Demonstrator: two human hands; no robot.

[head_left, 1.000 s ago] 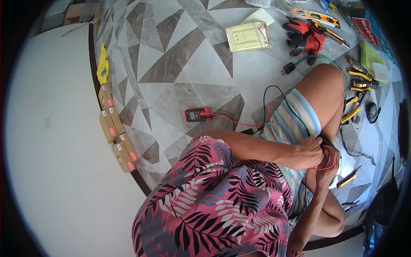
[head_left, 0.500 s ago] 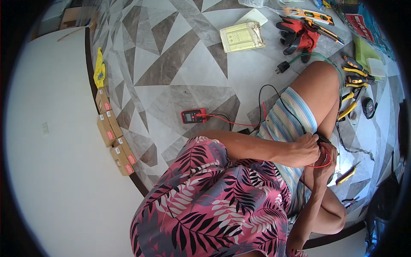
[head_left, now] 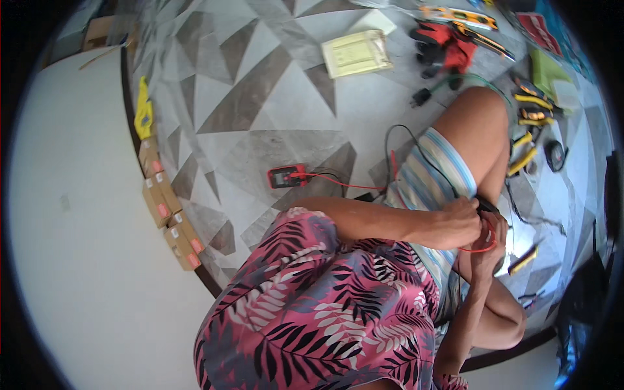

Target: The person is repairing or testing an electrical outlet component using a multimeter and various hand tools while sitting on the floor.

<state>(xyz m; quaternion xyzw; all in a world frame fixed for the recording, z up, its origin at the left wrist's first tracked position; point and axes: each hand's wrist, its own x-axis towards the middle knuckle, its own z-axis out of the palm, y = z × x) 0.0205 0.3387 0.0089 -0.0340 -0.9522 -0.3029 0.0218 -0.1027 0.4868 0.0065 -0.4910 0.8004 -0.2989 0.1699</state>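
Observation:
Close together over my lap, both hands work at a dark rounded object (head_left: 486, 203), mostly hidden by fingers. My left hand (head_left: 463, 223) is closed in a pinch, and a thin black test lead (head_left: 426, 151) runs across the striped shorts to it. My right hand (head_left: 489, 244) has its fingers curled, with a red test lead (head_left: 492, 233) looping round them. What the fingertips pinch is hidden. On the floor to the left lies a red and black multimeter (head_left: 286, 176), red and black leads plugged into it.
Several yellow-handled pliers (head_left: 522, 156) and a tape measure (head_left: 554, 155) lie right of my knee. Beyond it are red-black gloves (head_left: 448, 49), a green cord's plug (head_left: 421, 97), a spirit level (head_left: 458, 17) and a yellowish packet (head_left: 356, 54). Small cartons (head_left: 159, 201) line the wall.
The whole view shifts slightly, with floor things a little further left. Both hands stay together at the dark object, with hardly any change in grip.

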